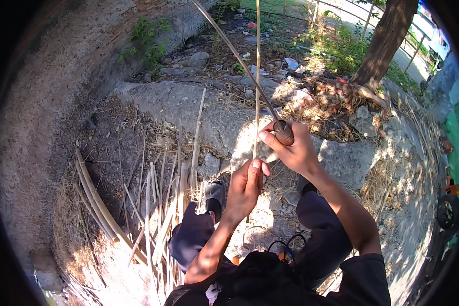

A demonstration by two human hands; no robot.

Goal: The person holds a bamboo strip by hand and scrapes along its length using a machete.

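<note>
My left hand (246,187) is closed, with thumb and fingers pinching a thin bamboo strip (258,61). The strip stands nearly upright and runs out past the top of the view; its lower end shows below the hand. My right hand (297,148) wraps round the brown, rounded handle of a long, narrow-bladed knife (234,52). The blade slants up and to the left, crossing the strip, and leaves the view at the top. Whether blade and strip touch, I cannot tell. My right thumb is beside the strip, just above my left hand.
Split bamboo strips (182,191) lean and lie in a heap at my left, with longer curved pieces (98,204) beside them. A stone ledge (188,109) crosses ahead. Beyond it are litter, rubble and a tree trunk (387,41). A rough wall (51,127) rises at the left.
</note>
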